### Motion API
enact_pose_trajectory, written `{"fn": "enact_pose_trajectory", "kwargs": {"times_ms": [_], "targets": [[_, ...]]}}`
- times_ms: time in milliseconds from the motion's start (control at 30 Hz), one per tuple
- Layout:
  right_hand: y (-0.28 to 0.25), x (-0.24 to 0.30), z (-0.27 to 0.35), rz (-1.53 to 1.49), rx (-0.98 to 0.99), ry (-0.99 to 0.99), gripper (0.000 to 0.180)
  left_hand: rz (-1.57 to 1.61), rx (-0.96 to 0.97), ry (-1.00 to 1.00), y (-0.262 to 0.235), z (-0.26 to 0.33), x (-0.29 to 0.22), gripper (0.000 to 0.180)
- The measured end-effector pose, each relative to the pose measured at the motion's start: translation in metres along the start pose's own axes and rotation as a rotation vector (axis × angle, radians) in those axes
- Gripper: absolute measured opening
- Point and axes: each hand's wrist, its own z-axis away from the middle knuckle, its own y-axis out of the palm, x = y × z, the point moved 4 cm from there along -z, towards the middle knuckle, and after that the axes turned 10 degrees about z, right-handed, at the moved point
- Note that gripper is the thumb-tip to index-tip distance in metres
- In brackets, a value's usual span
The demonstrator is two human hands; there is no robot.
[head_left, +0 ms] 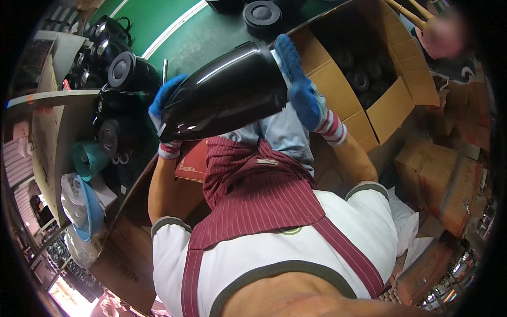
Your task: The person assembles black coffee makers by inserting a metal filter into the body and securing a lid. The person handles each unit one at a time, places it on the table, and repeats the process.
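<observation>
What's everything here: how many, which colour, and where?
Held cylinder: one, black, between hands
Other cylinders: many, black, left and top
Table: one, green, top
Open carton: one, brown, upper right
Round pieces: several, black, in that carton
Other cartons: three or more, brown, right, lower left
Tub: one, teal, left
Basin: one, blue, below the tub
Bags: two or more, clear, near basin
Box: one, red, beside left wrist
Other person: one, blurred, upper right
Apron: one, maroon, on wearer
Shirt: one, white, underneath
Left hand: one, blue-gloved, cylinder's left end
Right hand: one, blue-gloved, cylinder's right end
</observation>
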Motion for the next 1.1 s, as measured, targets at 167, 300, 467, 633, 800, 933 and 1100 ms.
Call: {"fn": "enact_pose_trajectory", "kwargs": {"times_ms": [167, 300, 467, 633, 800, 933, 1100], "targets": [[-0.006, 0.022, -0.017, -0.369, -0.007, -0.136, 0.094, -0.406, -0.155, 0.189, 0.025, 0.000, -0.004, 0.048], [-0.011, 0.041, -0.023, -0.409, 0.009, -0.077, 0.102, -0.180, -0.316, 0.209, 0.037, 0.014, -0.023, 0.030], [0.001, 0.021, -0.010, -0.215, 0.017, -0.190, 0.105, -0.086, -0.112, -0.015, 0.009, 0.000, -0.008, 0.040], [0.010, 0.020, -0.003, -0.299, -0.024, -0.030, 0.093, -0.087, -0.100, -0.079, 0.014, 0.005, 0.000, 0.038], [0.003, 0.027, -0.014, -0.534, -0.086, -0.049, 0.070, -0.196, -0.201, 0.007, 0.052, 0.002, -0.042, 0.037], [0.002, 0.024, -0.020, -0.552, -0.001, 0.049, 0.078, -0.325, -0.156, 0.018, 0.005, 0.002, -0.020, 0.037], [-0.005, -0.009, -0.016, -0.360, 0.134, -0.115, 0.065, -0.849, 0.244, 0.700, 0.055, -0.022, -0.079, 0.035]]}}
